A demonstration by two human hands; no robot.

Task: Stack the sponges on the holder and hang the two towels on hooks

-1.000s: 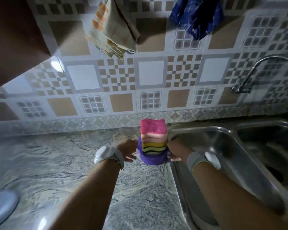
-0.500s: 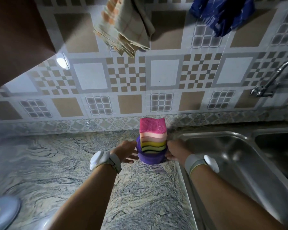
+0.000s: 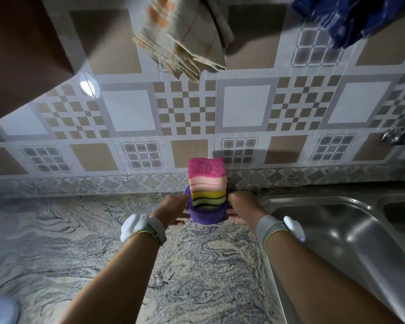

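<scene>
Head view, looking down at my own forearms reaching over a marbled stone counter (image 3: 84,232). I am taking the purple holder (image 3: 207,215) as the landmark; it is standing at the back of the counter, near the tiled wall (image 3: 129,111). The stack of sponges (image 3: 207,183) is sitting upright in it, pink on top, then paler layers, then yellow and green with dark bands, rising well above the rim.

My left hand (image 3: 173,210) is cupping the holder's left side, fingers partly curled against it, not closed around anything else. My right hand (image 3: 240,206) is pressing the holder's right side the same way. I am gripping the holder between both hands, not the sponges.

I judge that I am settling the holder into place. To do it well I am keeping both palms level and low on the base, since the stack looks tall and could lean if I tilt it.

Just right of the holder, the steel sink (image 3: 332,220) is dropping away, so that edge is the one to mind. Left of the holder the counter is open. Above the holder, the beige checked towel (image 3: 185,36) and the blue towel (image 3: 351,17) are hanging on the wall; the hooks are out of view
</scene>
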